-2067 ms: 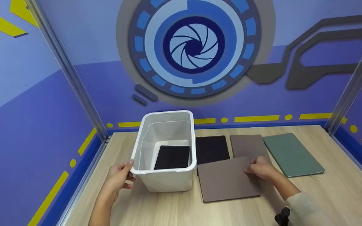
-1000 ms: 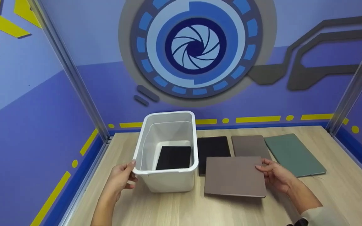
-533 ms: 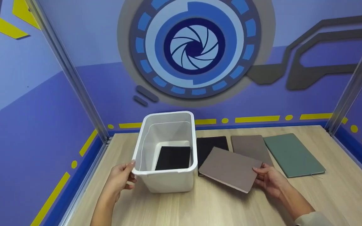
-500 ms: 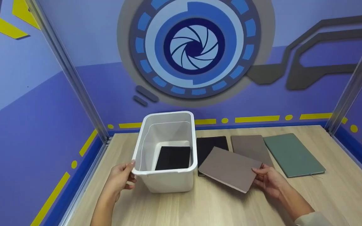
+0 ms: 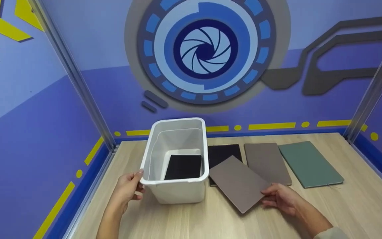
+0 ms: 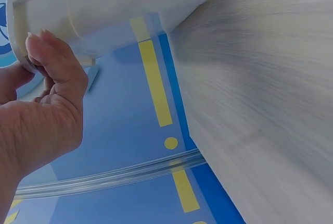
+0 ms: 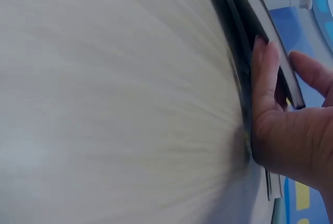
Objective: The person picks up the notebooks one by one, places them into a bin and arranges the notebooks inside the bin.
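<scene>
My left hand (image 5: 127, 189) grips the near left corner of a white plastic bin (image 5: 181, 192), thumb on top of the rim and fingers below it. In the left wrist view the fingers (image 6: 57, 62) curl round the bin's rim. A black notebook (image 5: 183, 166) lies inside the bin. My right hand (image 5: 284, 199) pinches the right corner of a brown-mauve notebook (image 5: 240, 184), held at a slant just right of the bin. The right wrist view shows that notebook's page edge (image 7: 260, 13) between thumb and fingers, raised off the table. It partly covers a second black notebook (image 5: 224, 153).
Another brown-mauve notebook (image 5: 266, 162) and a green notebook (image 5: 311, 164) lie flat on the wooden table (image 5: 353, 205) to the right. A patterned blue wall (image 5: 111, 99) stands behind, with metal posts (image 5: 75, 73) at the corners.
The brown-mauve notebook in my right hand has turned from lying crosswise to a diagonal, its right corner swinging down toward me. The left hand and bin have stayed put.
</scene>
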